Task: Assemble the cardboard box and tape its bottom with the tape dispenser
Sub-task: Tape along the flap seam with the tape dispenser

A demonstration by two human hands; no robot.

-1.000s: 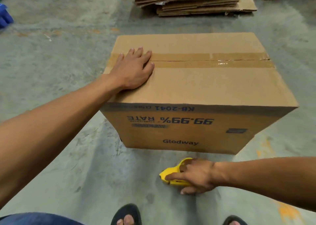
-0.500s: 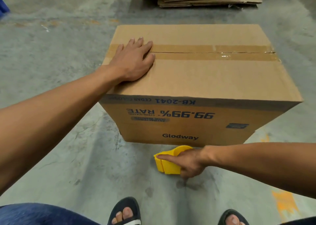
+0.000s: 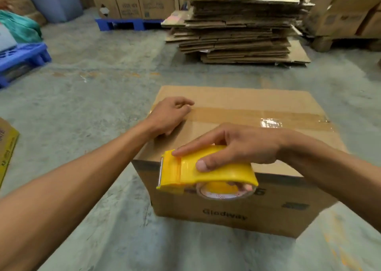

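Note:
A brown cardboard box (image 3: 237, 97) stands on the concrete floor with its printing upside down. A strip of clear brown tape (image 3: 247, 115) runs along the seam of its upper face. My left hand (image 3: 169, 114) rests on the left end of that face, fingers curled loosely on the tape. My right hand (image 3: 237, 145) grips a yellow tape dispenser (image 3: 185, 170) held in the air over the box's near edge, its metal blade pointing left. The tape roll (image 3: 220, 190) shows under the yellow housing.
A tall stack of flattened cardboard (image 3: 237, 23) lies beyond the box. Blue pallets sit at the far left (image 3: 22, 58) and at the back (image 3: 127, 24), the latter carrying boxes. More cartons (image 3: 346, 13) stand at the back right. A yellow-edged flat carton (image 3: 6, 147) lies at the left.
My right hand has lifted the yellow dispenser from the floor up to the box's near top edge. My left hand's fingers have curled. The view has tilted upward.

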